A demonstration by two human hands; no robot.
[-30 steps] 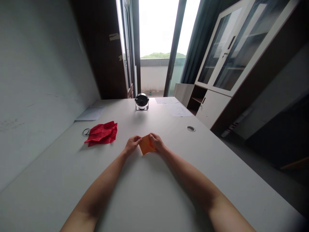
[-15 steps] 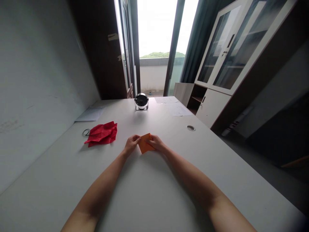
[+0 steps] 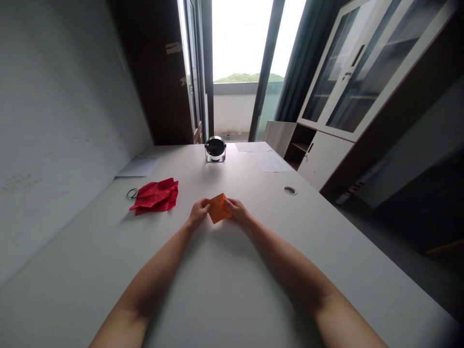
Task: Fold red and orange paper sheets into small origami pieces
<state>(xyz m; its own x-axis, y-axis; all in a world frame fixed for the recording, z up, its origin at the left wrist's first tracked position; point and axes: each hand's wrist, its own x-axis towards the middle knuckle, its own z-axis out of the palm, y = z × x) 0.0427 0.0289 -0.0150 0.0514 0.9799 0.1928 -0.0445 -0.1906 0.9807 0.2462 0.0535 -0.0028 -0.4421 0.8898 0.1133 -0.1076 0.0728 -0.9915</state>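
Observation:
Between both hands is a folded sheet of orange paper (image 3: 217,210), held above the middle of the white table. My left hand (image 3: 199,212) pinches its left edge, thumb on top. On the right side of the paper, my right hand (image 3: 236,210) is closed with its thumb at a fold that stands slightly apart. The fingers behind the paper are hidden. To the left of my hands lies a crumpled piece of red paper or thin cloth (image 3: 159,195), with a thin black loop (image 3: 132,193) at its left end.
A round black-and-silver device on a stand (image 3: 215,149) stands near the table's far edge. White papers (image 3: 270,161) lie at the far right, and another sheet (image 3: 139,166) by the left wall. A cable hole (image 3: 290,190) is set in the table (image 3: 203,299) on the right.
The right part of the orange paper has lifted at the fold under my right thumb. The camera view has shifted slightly, so everything sits a little higher and further right.

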